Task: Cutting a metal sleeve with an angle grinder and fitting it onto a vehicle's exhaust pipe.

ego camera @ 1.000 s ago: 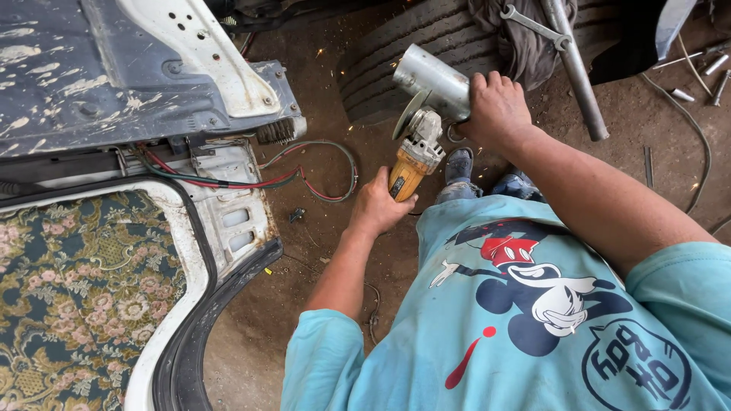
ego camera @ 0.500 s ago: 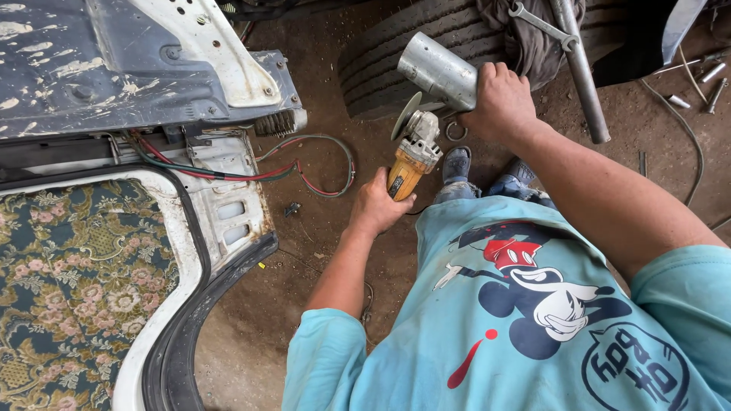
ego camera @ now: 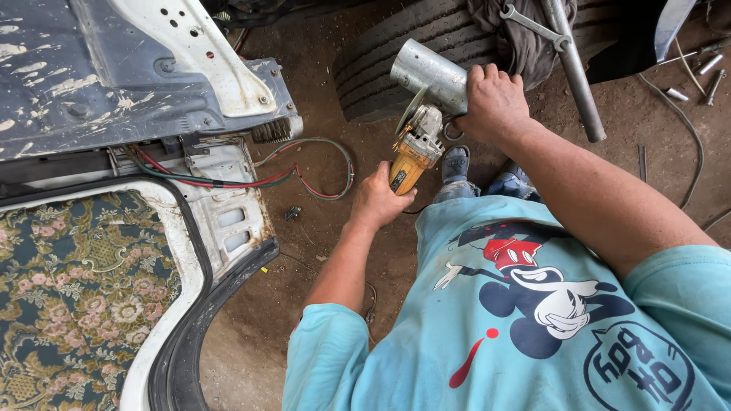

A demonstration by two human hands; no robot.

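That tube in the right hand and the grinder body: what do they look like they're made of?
Tube: likely galvanised or bare steel, judging by its dull silver-grey, mottled sheen. Grinder, in the left hand: yellow body looks like moulded plastic, and its grey head like cast metal.

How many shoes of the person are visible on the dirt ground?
2: one dark blue shoe just below the yellow angle grinder, and a second blue shoe right of it, partly hidden under the right forearm. Both are partly covered by the shirt.

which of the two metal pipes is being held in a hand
The short, wide galvanised pipe, gripped by the right hand against the yellow angle grinder. The long thin pipe lies untouched across the tyre.
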